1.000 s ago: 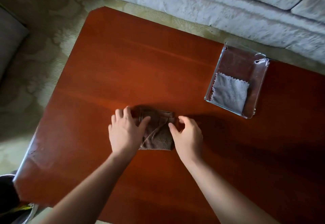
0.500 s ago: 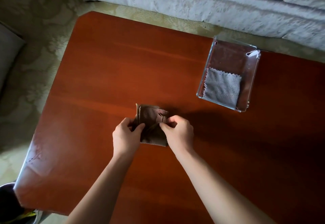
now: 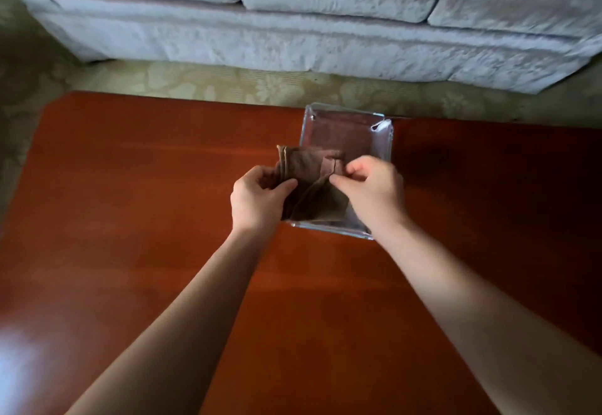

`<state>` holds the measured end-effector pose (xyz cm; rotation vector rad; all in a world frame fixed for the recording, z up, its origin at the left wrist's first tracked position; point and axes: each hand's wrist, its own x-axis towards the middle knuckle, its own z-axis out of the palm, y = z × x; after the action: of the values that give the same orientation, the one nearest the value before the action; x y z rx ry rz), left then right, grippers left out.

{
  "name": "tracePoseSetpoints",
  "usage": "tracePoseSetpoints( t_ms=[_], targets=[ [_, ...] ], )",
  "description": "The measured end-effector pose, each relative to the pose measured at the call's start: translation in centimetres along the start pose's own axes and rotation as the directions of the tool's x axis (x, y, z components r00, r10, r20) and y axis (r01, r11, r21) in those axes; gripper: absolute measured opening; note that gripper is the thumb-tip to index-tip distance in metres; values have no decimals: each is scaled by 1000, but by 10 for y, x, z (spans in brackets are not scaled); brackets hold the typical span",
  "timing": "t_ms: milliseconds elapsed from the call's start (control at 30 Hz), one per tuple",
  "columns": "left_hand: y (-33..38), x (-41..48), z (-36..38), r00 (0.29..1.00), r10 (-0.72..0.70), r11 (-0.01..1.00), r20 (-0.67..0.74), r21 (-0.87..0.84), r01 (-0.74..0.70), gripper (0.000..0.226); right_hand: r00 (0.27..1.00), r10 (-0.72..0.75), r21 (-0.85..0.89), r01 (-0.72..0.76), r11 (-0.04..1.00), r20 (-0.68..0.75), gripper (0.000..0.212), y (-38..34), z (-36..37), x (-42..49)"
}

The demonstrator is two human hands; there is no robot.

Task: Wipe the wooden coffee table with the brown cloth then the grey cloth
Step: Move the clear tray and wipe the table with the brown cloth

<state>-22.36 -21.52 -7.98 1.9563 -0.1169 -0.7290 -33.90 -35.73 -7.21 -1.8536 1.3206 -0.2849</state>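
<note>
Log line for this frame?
left hand: grips brown cloth | right hand: pinches it | cloth over clear tray | grey cloth: hidden

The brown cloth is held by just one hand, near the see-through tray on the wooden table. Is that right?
Not quite: two hands hold it, not one. The head view shows the left hand and the right hand each pinching the brown cloth, near the see-through tray on the wooden table.
</note>
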Motion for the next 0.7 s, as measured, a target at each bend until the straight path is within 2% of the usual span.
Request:
tracePoseSetpoints(
  t_ms=[200,333,433,533,633,700],
  targets=[
    [45,55,65,997,78,980,-16,185,-74,17,1000,8,-88,-10,996,-23,26,0,-23,85],
    [52,69,84,995,100,937,-26,338,-85,27,998,66,-242,-59,969,21,17,2,-23,109],
    [50,59,83,985,170,904,-37,403,-141,36,999,33,-393,-20,919,26,26,1,-25,102],
    [35,35,76,973,233,832,3,517,-201,33,998,-36,-428,53,902,46,29,4,-31,78],
    [22,10,71,980,184,700,74,691,-184,30,993,-23,-494,76,866,112,28,16,-30,49],
    [17,-3,71,988,128,657,84,739,-148,32,991,-3,-522,72,850,132,26,22,-25,33]
  ],
)
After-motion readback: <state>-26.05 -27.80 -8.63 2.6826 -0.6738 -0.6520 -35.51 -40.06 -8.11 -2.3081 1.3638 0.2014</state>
